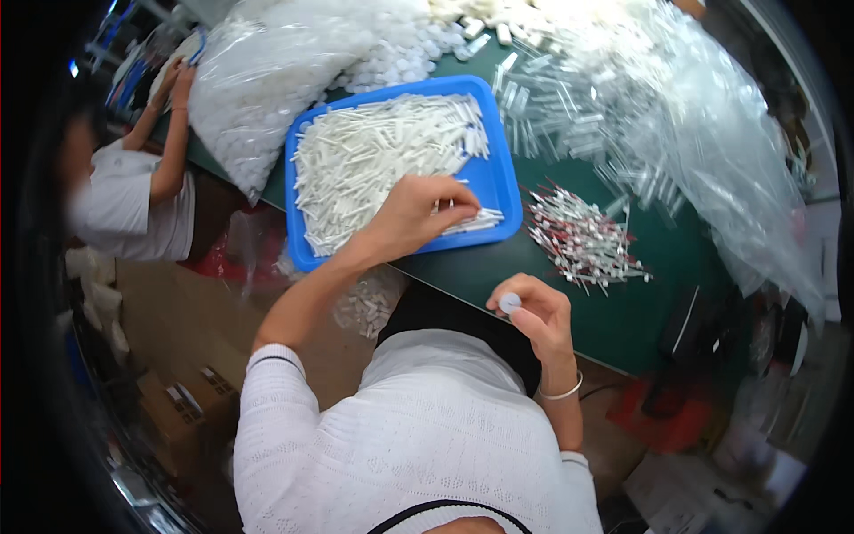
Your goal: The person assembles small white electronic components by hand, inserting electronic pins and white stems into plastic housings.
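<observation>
My left hand (pixel 418 214) reaches over the near side of a blue tray (pixel 506 169). Its thumb and fingertips are drawn together in a pinch close to the tray's near right corner; whatever they hold, if anything, cannot be made out. Many thin white sticks (pixel 382 142) fill most of the tray, and a few lie right beside the fingertips. Near the table's front edge my right hand (pixel 544 325) is closed on a small round white cap (pixel 510 303), its flat round face showing between thumb and fingers.
Red-and-white thin parts (pixel 583 233) form a pile right of the tray on the green table (pixel 614 320). Clear tubes (pixel 569 107) and a large plastic bag (pixel 712 133) lie beyond. Far left stands a bag of white pieces (pixel 253 98); another person (pixel 147 187) works beside it.
</observation>
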Action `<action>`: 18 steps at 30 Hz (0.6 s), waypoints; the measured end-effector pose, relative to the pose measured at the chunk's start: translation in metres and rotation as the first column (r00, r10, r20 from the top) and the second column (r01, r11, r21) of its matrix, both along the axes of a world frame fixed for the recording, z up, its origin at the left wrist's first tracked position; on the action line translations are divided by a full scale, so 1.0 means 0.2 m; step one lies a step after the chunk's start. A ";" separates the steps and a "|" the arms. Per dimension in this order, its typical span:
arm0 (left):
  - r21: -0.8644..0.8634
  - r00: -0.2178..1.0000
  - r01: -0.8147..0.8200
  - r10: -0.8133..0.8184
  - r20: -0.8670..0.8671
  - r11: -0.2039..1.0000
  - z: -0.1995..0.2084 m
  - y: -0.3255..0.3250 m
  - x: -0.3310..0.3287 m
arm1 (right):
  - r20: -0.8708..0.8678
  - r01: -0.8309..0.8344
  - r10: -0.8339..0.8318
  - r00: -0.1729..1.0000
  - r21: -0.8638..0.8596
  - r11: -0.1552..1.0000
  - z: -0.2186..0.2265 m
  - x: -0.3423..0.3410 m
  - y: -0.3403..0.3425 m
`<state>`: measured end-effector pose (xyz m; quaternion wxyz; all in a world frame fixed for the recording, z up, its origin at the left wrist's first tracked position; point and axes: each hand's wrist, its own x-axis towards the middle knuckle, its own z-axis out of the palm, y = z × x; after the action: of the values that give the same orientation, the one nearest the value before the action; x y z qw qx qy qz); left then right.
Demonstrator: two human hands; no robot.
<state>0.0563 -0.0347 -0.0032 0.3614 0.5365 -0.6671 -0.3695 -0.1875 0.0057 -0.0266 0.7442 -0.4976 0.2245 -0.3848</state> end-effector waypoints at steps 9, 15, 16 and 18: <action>-0.475 0.613 0.109 0.317 0.724 0.873 -0.29 -0.29 -0.02 | -0.083 0.269 -0.265 0.961 0.047 0.962 -0.03 -0.08 0.08; -0.413 0.624 0.151 0.237 0.745 0.898 -0.21 -0.28 -0.05 | -0.093 0.347 -0.345 0.934 0.014 0.938 0.00 -0.03 0.06; -0.373 0.602 0.122 0.230 0.764 0.920 -0.21 -0.28 -0.03 | -0.105 0.371 -0.367 0.924 0.016 0.929 0.01 -0.02 0.06; -0.331 0.598 0.076 0.223 0.770 0.940 -0.21 -0.29 0.00 | -0.072 0.346 -0.342 0.937 0.043 0.937 0.02 0.00 0.05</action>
<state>0.0563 -0.0923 -0.0453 0.1249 0.6032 -0.7866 0.0417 -0.1871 0.0153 -0.0217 0.6714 -0.4420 0.3421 -0.4867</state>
